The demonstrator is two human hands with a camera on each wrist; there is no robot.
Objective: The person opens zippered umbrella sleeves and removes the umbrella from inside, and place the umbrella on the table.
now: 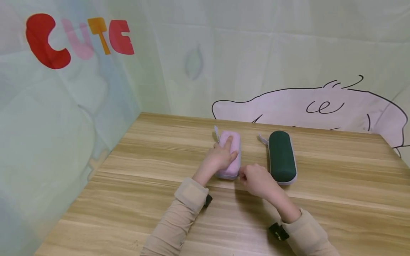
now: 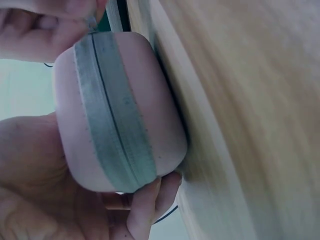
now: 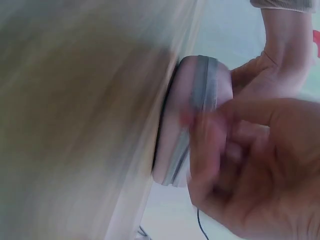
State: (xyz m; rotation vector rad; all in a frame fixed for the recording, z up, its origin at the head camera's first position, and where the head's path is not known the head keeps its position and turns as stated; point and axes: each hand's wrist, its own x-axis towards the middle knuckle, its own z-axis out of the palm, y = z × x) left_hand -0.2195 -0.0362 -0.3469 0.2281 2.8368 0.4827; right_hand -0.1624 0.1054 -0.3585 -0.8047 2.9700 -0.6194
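A pink zippered case point(image 1: 230, 170) lies lengthwise on the wooden table, with a grey zipper band point(image 2: 112, 107) round its side. My left hand point(image 1: 219, 158) grips it from above: one finger stretches along the top, and in the left wrist view other fingers curl round the side. At the case's near right corner, my right hand point(image 1: 257, 180) pinches the small zipper pull point(image 2: 92, 24). The zipper line looks closed along the near end. The right fingers are blurred in the right wrist view. A grey strap loop point(image 1: 216, 132) sticks out at the far left corner.
To the right of the right hand lies a dark green case point(image 1: 282, 156) with a grey edge and its own strap loop point(image 1: 264, 139). Printed cloth walls point(image 1: 192, 42) stand along the back and left edges of the wooden table point(image 1: 346, 185).
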